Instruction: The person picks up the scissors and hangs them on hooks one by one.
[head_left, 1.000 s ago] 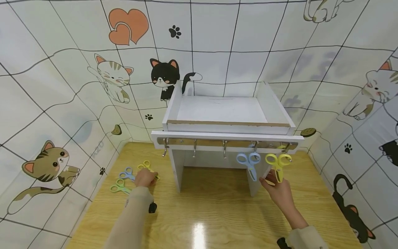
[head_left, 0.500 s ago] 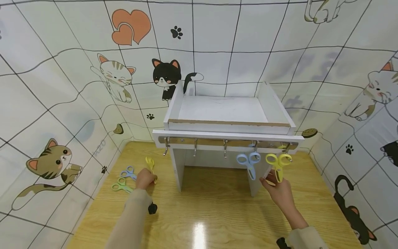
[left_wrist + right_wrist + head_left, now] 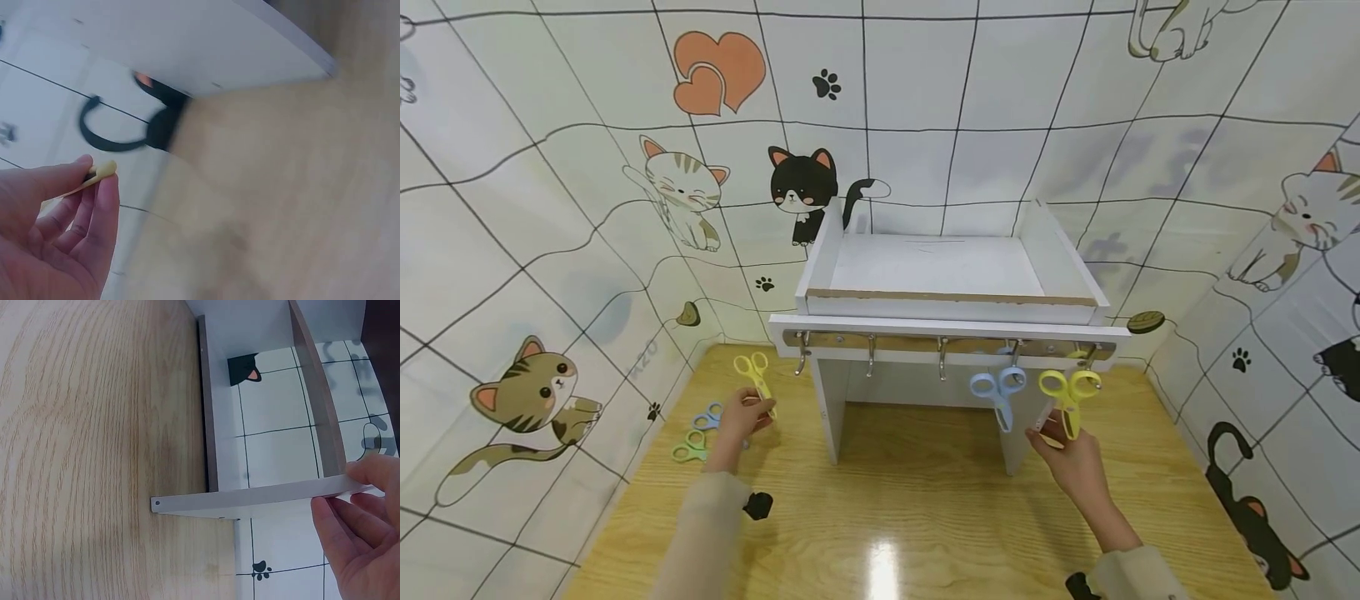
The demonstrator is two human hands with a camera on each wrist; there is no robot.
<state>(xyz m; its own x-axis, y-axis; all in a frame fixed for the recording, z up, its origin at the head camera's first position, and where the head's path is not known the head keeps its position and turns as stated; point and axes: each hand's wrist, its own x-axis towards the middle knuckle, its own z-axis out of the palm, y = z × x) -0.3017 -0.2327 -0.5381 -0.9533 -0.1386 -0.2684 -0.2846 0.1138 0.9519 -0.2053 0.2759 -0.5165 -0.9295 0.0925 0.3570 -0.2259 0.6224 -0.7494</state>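
Round-looped yellow scissors (image 3: 761, 384) have turned.

The left sleeve (image 3: 696, 533) and right sleeve (image 3: 1138, 577) are pale beige. An angular black block (image 3: 758, 505) sits by the left cuff (image 3: 724, 486), a dark piece (image 3: 1081, 586) by the right. Left hand (image 3: 741, 421) and right hand (image 3: 1072, 462) are bare.

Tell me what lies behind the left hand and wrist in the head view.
Blue scissors and green scissors lie partly there, handles showing; the left hand and wrist cover most of their blades.
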